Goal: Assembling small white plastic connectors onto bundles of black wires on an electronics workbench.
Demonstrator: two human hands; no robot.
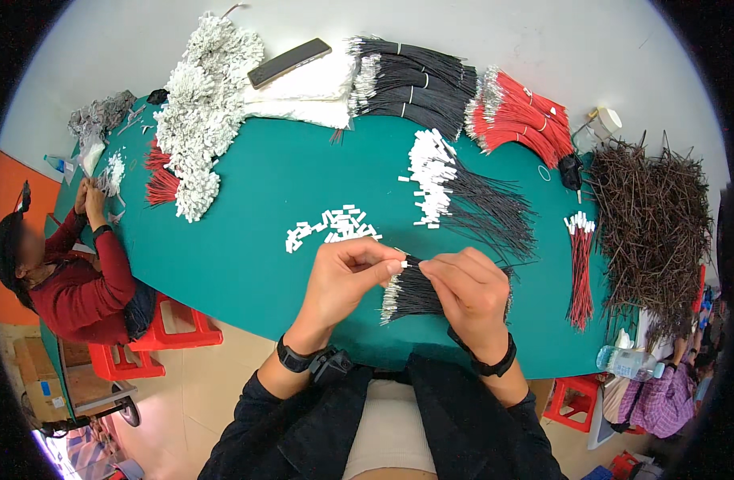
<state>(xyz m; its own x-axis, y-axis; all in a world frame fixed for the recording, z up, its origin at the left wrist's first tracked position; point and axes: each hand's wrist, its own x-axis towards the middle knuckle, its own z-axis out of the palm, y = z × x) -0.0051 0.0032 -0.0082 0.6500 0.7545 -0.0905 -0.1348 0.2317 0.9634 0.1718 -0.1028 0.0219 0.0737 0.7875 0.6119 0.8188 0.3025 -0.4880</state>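
Observation:
My left hand [343,280] pinches a small white sleeve-like piece [404,265] between thumb and forefinger. Close against it on the right, my right hand [472,292] is closed in a pinch on a thin wire end, mostly hidden by the fingers. Below the hands lies a bundle of black wires [415,298] with pale tips. Just beyond my left hand is a loose scatter of small white pieces [343,220]. Farther right, black wires [491,204] with white ends [431,172] are spread in a pile.
On the green table [247,192] stand a white heap [199,112], a phone [289,62], black bundles [411,84] and red bundles [519,116]. A brown wire heap [651,232] and a bottle [627,362] are right. A co-worker [79,276] sits left.

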